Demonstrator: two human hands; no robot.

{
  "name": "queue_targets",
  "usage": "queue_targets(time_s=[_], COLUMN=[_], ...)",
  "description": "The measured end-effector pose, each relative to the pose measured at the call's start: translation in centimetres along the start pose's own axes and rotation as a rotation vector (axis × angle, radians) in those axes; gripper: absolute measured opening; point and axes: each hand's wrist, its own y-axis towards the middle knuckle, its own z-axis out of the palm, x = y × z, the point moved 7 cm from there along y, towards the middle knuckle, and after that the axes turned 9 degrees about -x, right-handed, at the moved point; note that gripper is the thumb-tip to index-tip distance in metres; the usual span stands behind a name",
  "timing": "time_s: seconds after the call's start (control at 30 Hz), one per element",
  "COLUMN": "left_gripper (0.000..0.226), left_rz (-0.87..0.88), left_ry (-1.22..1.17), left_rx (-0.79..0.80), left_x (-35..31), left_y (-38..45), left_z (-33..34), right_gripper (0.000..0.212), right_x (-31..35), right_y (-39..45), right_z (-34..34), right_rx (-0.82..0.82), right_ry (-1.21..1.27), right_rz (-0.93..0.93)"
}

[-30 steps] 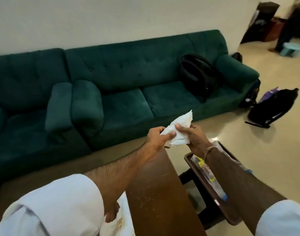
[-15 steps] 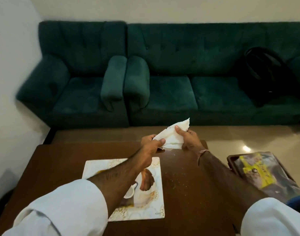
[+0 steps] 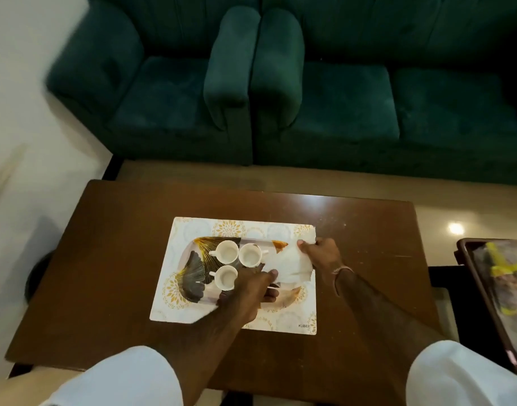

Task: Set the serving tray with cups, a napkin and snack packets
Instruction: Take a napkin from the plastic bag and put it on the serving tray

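A patterned serving tray (image 3: 196,266) with dark and gold leaf shapes lies on a white and gold placemat (image 3: 189,230) on the brown table. Three white cups stand on the tray's left half: one at the back left (image 3: 227,252), one at the back right (image 3: 250,254), one in front (image 3: 225,277). A white napkin (image 3: 292,265) lies over the tray's right half. My left hand (image 3: 251,291) pinches its near left corner. My right hand (image 3: 321,253) pinches its far right corner. Snack packets (image 3: 506,276) with yellow print lie in a dark tray at the right edge.
The brown coffee table (image 3: 104,259) stands before a dark green sofa (image 3: 339,92). A second dark tray (image 3: 468,253) sits on a lower surface to the right. A pale wall (image 3: 31,54) is at the left, shiny floor beyond the table.
The view has dropped from the sofa to the table. Both hands have brought the napkin down from the air onto the tray's right half, beside the cups.
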Motion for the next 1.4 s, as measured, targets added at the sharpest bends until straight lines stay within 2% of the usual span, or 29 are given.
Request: queue_targets(time_s=[0.13, 0.23, 0.33, 0.6, 0.7, 0.87, 1.1, 1.3, 1.37, 1.4], left_gripper=[0.027, 0.024, 0.02, 0.033, 0.04, 0.052, 0.074, 0.056, 0.059, 0.06], left_rz=[-0.071, -0.092, -0.115, -0.135, -0.142, -0.13, -0.081, 0.19, 0.19, 0.122], left_ry=[0.057, 0.04, 0.058, 0.105, 0.16, 0.267, 0.436, 0.578, 0.61, 0.559], left_rx=[-0.051, -0.075, -0.104, -0.187, -0.246, -0.346, -0.359, -0.39, -0.351, -0.309], left_x=[4.7, 7.3, 8.8, 10.6, 11.3, 11.7, 10.7, 6.6, 5.5, 5.3], left_y=[1.6, 2.5, 3.1, 5.7, 6.0, 6.2, 5.7, 4.9, 4.4, 4.2], left_z=[-0.9, -1.0, -0.7, -0.7, -1.5, -2.5, -2.4, -2.6, -2.7, -2.8], right_gripper=[0.038, 0.047, 0.048, 0.047, 0.046, 0.051, 0.056, 0.056, 0.058, 0.059], right_x=[-3.0, -4.7, -6.0, -7.1, -7.3, -7.5, -7.2, -5.7, -4.9, -4.4], right_y=[0.5, 0.8, 1.0, 2.5, 2.4, 2.5, 2.5, 1.6, 1.2, 1.0], right_z=[2.0, 3.4, 4.3, 5.5, 6.0, 6.2, 6.1, 5.4, 4.9, 4.6], right_rx=[0.031, 0.053, 0.017, -0.064, -0.083, -0.12, -0.088, -0.027, 0.0, 0.008], right_ry=[-0.189, -0.326, -0.434, -0.677, -0.679, -0.617, -0.583, -0.592, -0.593, -0.588], right_rz=[-0.053, -0.099, -0.112, -0.231, -0.29, -0.276, -0.276, -0.28, -0.273, -0.269])
